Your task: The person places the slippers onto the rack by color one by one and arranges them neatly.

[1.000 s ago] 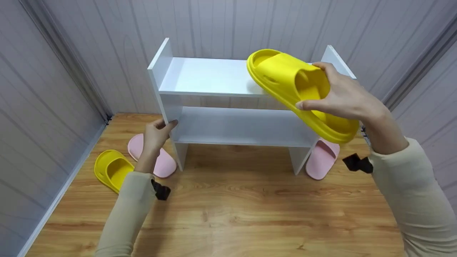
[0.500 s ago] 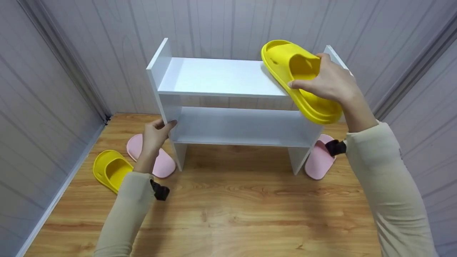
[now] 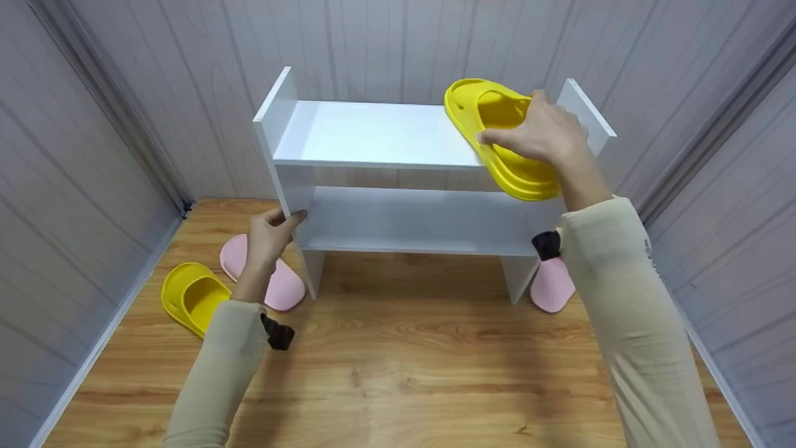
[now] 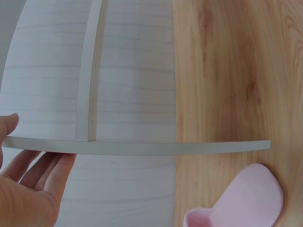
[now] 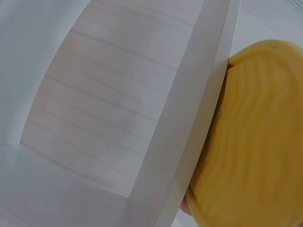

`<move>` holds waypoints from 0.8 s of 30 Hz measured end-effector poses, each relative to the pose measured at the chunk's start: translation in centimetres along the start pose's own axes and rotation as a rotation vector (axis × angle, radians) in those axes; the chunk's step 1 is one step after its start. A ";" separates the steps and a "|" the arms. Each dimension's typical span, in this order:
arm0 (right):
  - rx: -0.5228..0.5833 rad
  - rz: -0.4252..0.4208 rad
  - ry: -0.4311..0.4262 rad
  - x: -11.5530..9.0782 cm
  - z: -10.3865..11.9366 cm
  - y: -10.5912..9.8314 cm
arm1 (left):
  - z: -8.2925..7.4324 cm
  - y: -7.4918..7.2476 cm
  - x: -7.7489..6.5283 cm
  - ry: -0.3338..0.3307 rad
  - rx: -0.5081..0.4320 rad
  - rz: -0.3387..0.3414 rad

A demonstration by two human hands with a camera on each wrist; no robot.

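Note:
My right hand (image 3: 547, 130) grips a yellow slipper (image 3: 459, 107) by its sides near the foot opening, thumb on the near side. The slipper is at the right part of the top board of a white two-tier shoe rack (image 3: 373, 134), its heel jutting past the front edge. In the right wrist view the ribbed sole (image 5: 260, 137) shows beside the board's edge; whether it touches the board I cannot tell. My left hand (image 3: 267, 239) pinches the rack's left side panel (image 4: 142, 148), thumb on the inner face and fingers on the outer one.
On the wooden floor (image 3: 398, 373), a second yellow slipper (image 3: 177, 291) and a pink slipper (image 3: 286, 287) lie left of the rack. Another pink slipper (image 3: 551, 289) lies by its right panel, partly covered by my sleeve. Panelled walls (image 3: 373, 50) stand behind and at both sides.
My right hand has carried the yellow slipper left and inward over the top board, and its heel end is higher in view. The left hand stays on the side panel.

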State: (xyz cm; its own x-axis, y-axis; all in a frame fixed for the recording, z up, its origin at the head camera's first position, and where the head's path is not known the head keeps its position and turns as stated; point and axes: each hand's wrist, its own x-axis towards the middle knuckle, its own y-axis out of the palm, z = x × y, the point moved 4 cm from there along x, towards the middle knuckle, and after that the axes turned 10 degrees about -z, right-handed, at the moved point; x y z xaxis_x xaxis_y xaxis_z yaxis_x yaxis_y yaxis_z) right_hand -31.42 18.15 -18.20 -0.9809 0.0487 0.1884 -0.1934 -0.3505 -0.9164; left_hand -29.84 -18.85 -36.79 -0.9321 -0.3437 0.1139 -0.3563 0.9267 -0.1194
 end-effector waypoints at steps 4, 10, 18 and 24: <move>-0.025 -0.008 -0.003 0.1 0.5 0.2 | 0.0 0.0 0.0 -0.001 0.016 -0.001; -0.050 -0.009 0.017 0.3 0.9 0.6 | 0.1 0.0 0.1 -0.014 0.026 0.004; -0.088 -0.030 0.030 0.5 1.9 1.2 | 0.2 -0.1 0.1 -0.027 0.032 0.009; -0.097 -0.046 0.052 0.7 2.6 1.6 | -0.2 -0.1 -0.2 -0.029 0.024 0.009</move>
State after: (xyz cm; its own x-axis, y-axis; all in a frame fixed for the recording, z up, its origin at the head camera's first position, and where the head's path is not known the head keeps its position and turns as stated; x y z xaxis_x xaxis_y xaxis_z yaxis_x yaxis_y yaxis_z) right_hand -32.42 15.22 -18.64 -0.9703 0.1120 0.2143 -0.2365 -0.2548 -0.9376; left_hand -29.59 -18.88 -36.60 -0.9367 -0.3397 0.0845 -0.3488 0.9261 -0.1440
